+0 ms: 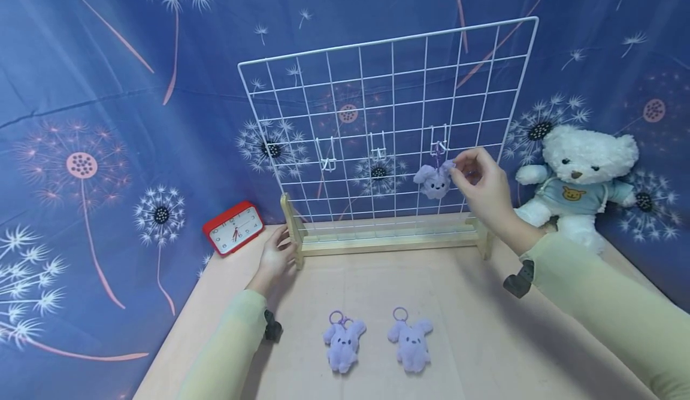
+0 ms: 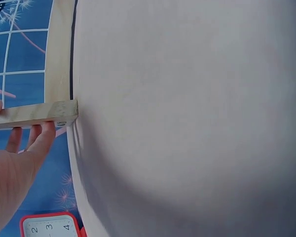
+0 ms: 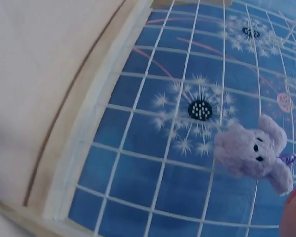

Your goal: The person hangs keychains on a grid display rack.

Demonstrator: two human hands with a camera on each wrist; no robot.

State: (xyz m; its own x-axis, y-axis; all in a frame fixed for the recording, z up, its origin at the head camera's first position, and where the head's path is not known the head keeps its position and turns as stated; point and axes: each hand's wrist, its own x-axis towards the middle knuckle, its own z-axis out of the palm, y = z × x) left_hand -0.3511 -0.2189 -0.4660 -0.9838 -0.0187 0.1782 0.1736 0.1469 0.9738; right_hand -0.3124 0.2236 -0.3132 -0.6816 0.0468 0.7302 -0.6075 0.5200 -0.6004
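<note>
A lilac plush bunny keychain (image 1: 434,182) hangs by its purple ring at the rightmost hook (image 1: 439,147) of a white wire grid (image 1: 393,88). My right hand (image 1: 485,185) is at its upper right, thumb and forefinger pinching one ear. In the right wrist view the plush (image 3: 249,150) shows its face, with only part of the hand (image 3: 295,210) at the edge. My left hand (image 1: 277,255) grips the left end post of the wooden stand (image 1: 291,229); in the left wrist view thumb and fingers lie on opposite sides of the wood (image 2: 37,113).
Two more lilac plush keychains (image 1: 344,346) (image 1: 412,346) lie face up on the table (image 1: 485,346). Two other white hooks (image 1: 327,161) (image 1: 378,151) hang on the grid. A red clock (image 1: 235,229) stands at left, a white teddy bear (image 1: 584,163) at right.
</note>
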